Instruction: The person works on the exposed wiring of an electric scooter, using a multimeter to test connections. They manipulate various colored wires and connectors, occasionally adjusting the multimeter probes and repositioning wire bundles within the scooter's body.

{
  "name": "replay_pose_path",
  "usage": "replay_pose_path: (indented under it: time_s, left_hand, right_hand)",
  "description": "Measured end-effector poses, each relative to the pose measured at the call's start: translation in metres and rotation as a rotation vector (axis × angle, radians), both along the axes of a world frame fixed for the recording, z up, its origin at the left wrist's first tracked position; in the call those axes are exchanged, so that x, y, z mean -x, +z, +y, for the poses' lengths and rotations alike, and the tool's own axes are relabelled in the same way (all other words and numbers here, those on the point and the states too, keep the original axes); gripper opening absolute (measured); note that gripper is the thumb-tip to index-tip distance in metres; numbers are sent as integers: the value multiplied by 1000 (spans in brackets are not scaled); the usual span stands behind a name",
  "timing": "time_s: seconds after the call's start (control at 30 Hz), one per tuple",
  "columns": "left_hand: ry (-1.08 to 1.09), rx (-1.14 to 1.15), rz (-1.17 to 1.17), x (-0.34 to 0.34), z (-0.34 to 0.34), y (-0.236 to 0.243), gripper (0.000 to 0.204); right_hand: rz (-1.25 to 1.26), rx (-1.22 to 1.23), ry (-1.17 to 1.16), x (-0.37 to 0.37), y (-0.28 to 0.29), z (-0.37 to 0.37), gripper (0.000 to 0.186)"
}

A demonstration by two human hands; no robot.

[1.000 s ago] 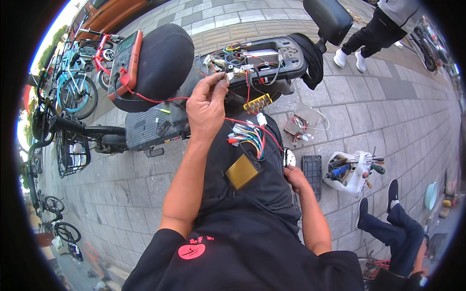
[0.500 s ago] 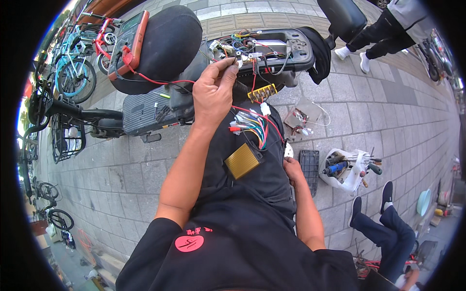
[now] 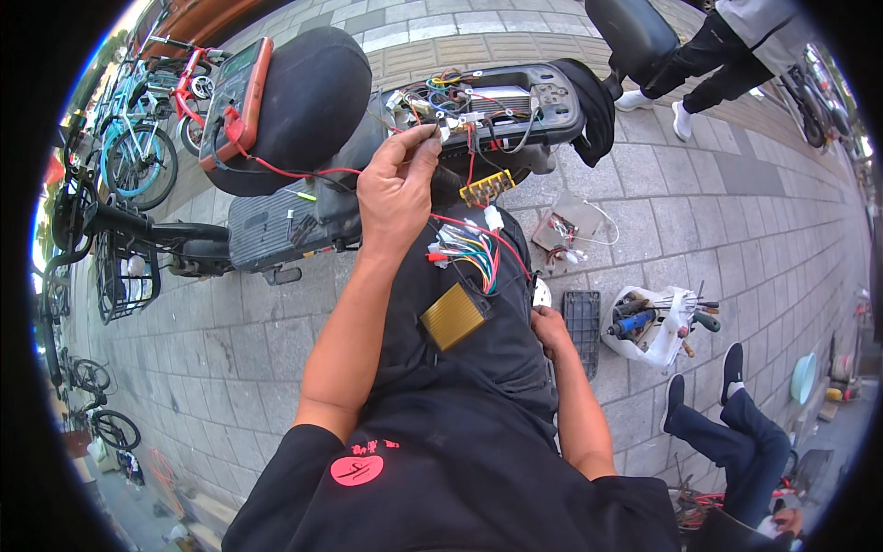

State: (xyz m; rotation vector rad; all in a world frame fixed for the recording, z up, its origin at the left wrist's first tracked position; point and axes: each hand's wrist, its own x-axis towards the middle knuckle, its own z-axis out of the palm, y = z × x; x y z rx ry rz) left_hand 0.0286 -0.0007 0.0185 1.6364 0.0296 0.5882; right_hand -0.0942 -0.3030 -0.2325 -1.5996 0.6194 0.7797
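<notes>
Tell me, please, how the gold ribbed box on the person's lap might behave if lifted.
The gold ribbed box looks rigid, perhaps heavy for its size, judging by its metallic casing. The colored wires fanned beside it look thin and loose, so likely floppy. Resting on cloth trousers, the box may slide if nudged.

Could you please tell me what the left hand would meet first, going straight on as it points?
The left hand would probably meet the coloured wires in the open compartment, though depth is unclear.

Black short-sleeved T-shirt [image 3: 478, 460]; round pinkish-red emblem [image 3: 357, 471] marks front, small red characters [image 3: 372, 446] above; sleeves [image 3: 280, 474] leave forearms [image 3: 345, 340] bare; dark trousers [image 3: 508, 336].
</notes>
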Motion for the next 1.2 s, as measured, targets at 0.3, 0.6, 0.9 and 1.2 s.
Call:
replay_pose_path:
  time_s: [0.3,0.6,0.9,1.2]
  left_hand:
    - [-5,3,-6,-1,-2,0,22]
    - [-3,3,-8,-1,-1,0,21]
    - [-2,2,-12,0,0,-1,21]
    - [-9,-14,-14,0,1,-1,22]
  right_hand:
    - [12,-12,-8,1,-7,-1,29]
    - [32,-15,5,0,-7,-2,29]
    - [24,-8,-12,0,-12,-1,28]
    - [14,-8,-37,0,-8,2,27]
